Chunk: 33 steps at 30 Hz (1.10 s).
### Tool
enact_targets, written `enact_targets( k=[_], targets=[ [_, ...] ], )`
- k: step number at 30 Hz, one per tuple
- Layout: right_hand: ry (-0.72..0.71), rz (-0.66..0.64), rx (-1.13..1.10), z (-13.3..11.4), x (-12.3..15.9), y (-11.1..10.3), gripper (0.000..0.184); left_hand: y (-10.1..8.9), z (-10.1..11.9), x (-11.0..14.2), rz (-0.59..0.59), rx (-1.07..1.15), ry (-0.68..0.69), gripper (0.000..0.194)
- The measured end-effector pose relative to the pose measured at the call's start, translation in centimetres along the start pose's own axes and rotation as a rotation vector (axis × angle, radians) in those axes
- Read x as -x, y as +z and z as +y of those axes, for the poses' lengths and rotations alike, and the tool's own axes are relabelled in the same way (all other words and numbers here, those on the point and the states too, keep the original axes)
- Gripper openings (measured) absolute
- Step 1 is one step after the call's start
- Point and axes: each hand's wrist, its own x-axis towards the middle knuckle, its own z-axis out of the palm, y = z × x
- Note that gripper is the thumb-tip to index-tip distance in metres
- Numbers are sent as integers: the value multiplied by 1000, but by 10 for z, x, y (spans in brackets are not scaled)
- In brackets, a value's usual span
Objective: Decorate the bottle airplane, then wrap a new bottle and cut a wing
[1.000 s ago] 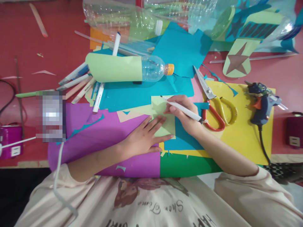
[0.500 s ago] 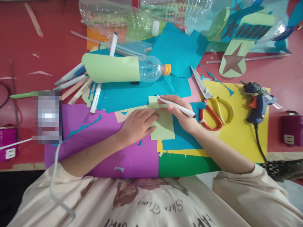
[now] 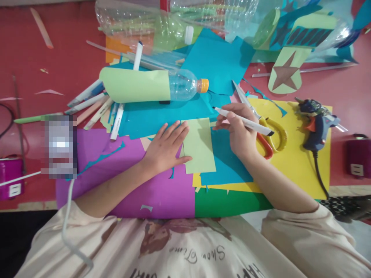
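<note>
My left hand (image 3: 166, 147) lies flat with fingers stretched out, its fingertips touching the left edge of a small light green paper rectangle (image 3: 199, 146). To the right of that paper, my right hand (image 3: 239, 133) is closed around a white marker (image 3: 246, 122), tip pointing up-left, lifted off the paper. The green piece rests on teal paper (image 3: 224, 162) and a purple sheet (image 3: 130, 170).
A clear plastic bottle wrapped in green paper (image 3: 150, 85) lies behind the hands. Scissors with yellow-red handles (image 3: 268, 127) and a blue glue gun (image 3: 315, 123) rest on a yellow sheet (image 3: 292, 162). Several markers (image 3: 95, 102) lie at the left. Larger bottles (image 3: 162, 23) are at the back.
My right hand lifted the marker off the green paper and moved right. My left hand slid off the paper to its left edge, leaving the piece uncovered.
</note>
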Motion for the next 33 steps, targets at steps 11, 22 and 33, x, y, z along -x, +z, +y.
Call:
enact_targets(
  k=[11, 22, 33],
  targets=[
    [51, -389, 230, -9, 18, 23, 24, -2, 2, 1, 52, 10, -42, 93],
    [-162, -432, 376, 2, 21, 21, 11, -5, -1, -1, -2, 35, -64, 90],
    [-216, -450, 430, 2, 21, 19, 15, -9, 0, -3, -51, 2, -100, 95]
  ],
)
